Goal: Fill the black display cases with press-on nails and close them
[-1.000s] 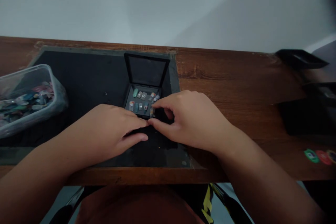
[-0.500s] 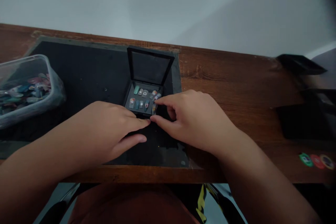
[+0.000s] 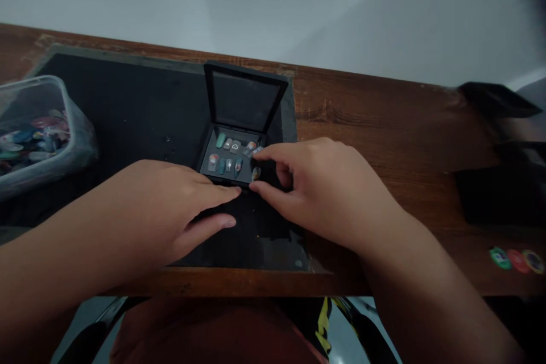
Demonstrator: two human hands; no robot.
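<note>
A small black case [image 3: 208, 151] stands with its lid raised; the lid has a clear window [image 3: 245, 103]. Inside lie two rows of decorated press-on nails [image 3: 222, 166], some teal, some grey, one with a white heart. My right hand [image 3: 322, 185] is at the case's right side, thumb and index finger apart. Its index fingertip is by the last nail of the back row, and its thumb is at the front edge, near a tilted front-row nail [image 3: 256, 173]. My left hand [image 3: 174, 205] lies open along the front edge, index finger stretched out, thumb apart below.
At the left, a clear plastic tub [image 3: 81, 136] holds many loose nails. A dark mat [image 3: 128, 102] covers part of the wooden table [image 3: 362, 108]. Black objects [image 3: 499, 193] and several round coloured discs [image 3: 517, 260] are at the right. A pale wall rises behind.
My right index finger has lifted away from the thumb, toward the back row. The rightmost front-row nail now sits at a different tilt. The view has shifted slightly.
</note>
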